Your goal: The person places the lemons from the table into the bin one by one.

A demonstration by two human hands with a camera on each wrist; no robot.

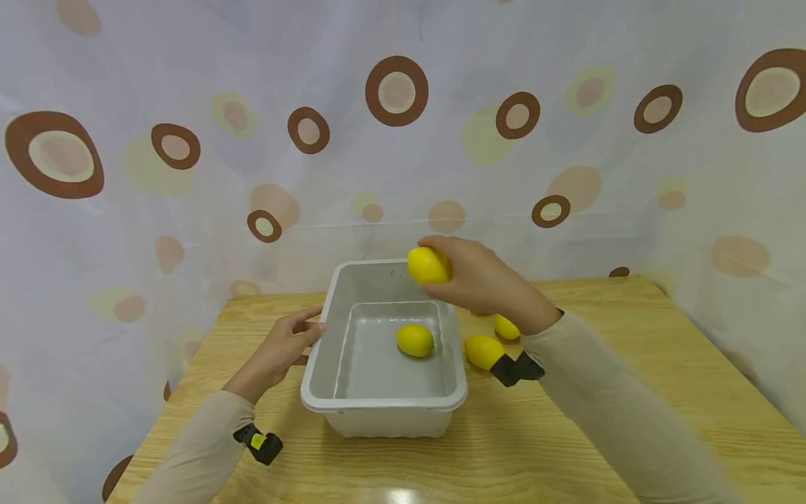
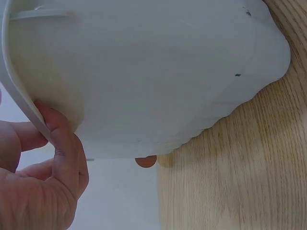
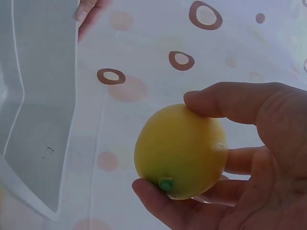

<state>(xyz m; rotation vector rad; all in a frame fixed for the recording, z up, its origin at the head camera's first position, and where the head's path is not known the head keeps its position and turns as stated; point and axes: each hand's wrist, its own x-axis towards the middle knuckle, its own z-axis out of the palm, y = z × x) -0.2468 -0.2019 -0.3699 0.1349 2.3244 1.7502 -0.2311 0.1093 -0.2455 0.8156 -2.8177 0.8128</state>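
Observation:
A yellow lemon [image 1: 428, 265] is held in my right hand [image 1: 472, 274], above the right rear part of a grey-white plastic basin [image 1: 385, 404]. The right wrist view shows the thumb and fingers around this lemon [image 3: 180, 151], its green stem end facing the camera. Inside the basin, toward its right side, lies another lemon [image 1: 415, 340]. My left hand [image 1: 283, 350] grips the basin's left rim. In the left wrist view its fingers [image 2: 62, 143] curl beneath the lip, against the outer wall [image 2: 144, 72].
To the right of the basin, on the wooden table [image 1: 604, 364], lie a lemon [image 1: 483, 351] and, behind it, another lemon [image 1: 506, 327], partly covered by my right arm. A patterned curtain [image 1: 403, 175] hangs behind the table.

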